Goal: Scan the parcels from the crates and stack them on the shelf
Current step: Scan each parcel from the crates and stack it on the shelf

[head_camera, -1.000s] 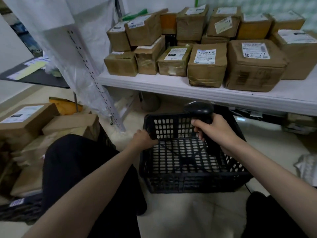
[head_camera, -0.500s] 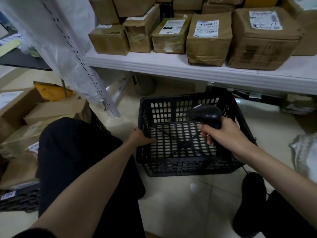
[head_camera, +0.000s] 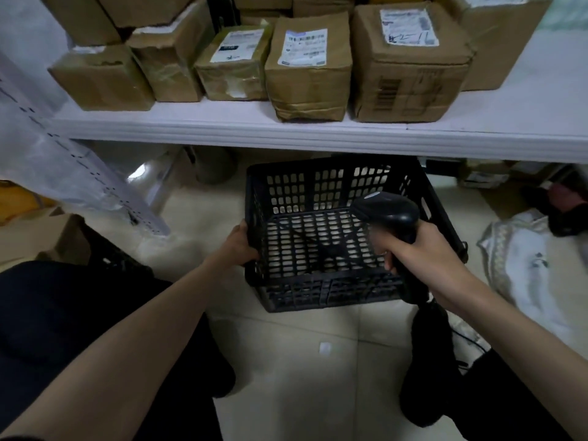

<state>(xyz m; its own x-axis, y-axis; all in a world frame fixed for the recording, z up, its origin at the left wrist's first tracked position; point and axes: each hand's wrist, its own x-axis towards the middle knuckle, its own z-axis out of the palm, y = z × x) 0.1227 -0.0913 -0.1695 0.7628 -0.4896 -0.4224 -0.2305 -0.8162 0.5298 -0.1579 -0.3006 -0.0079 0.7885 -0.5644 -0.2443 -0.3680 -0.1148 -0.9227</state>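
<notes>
The crate (head_camera: 321, 291) sits on the floor (head_camera: 286, 361) below and before the shelf (head_camera: 286, 132), whose top carries the parcels (head_camera: 308, 68) in rows. The left hand (head_camera: 238, 246) holds the crate's left wall; the right hand (head_camera: 416, 249) holds the scanner (head_camera: 388, 214) over its right side.

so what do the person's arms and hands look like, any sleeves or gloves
Both forearms are bare up to the bottom edge of the picture, with no sleeves in view. The left hand and the right hand wear no gloves. No watch, ring or bracelet shows on either wrist or on the fingers. Lower down, dark trousers cover the legs.
</notes>
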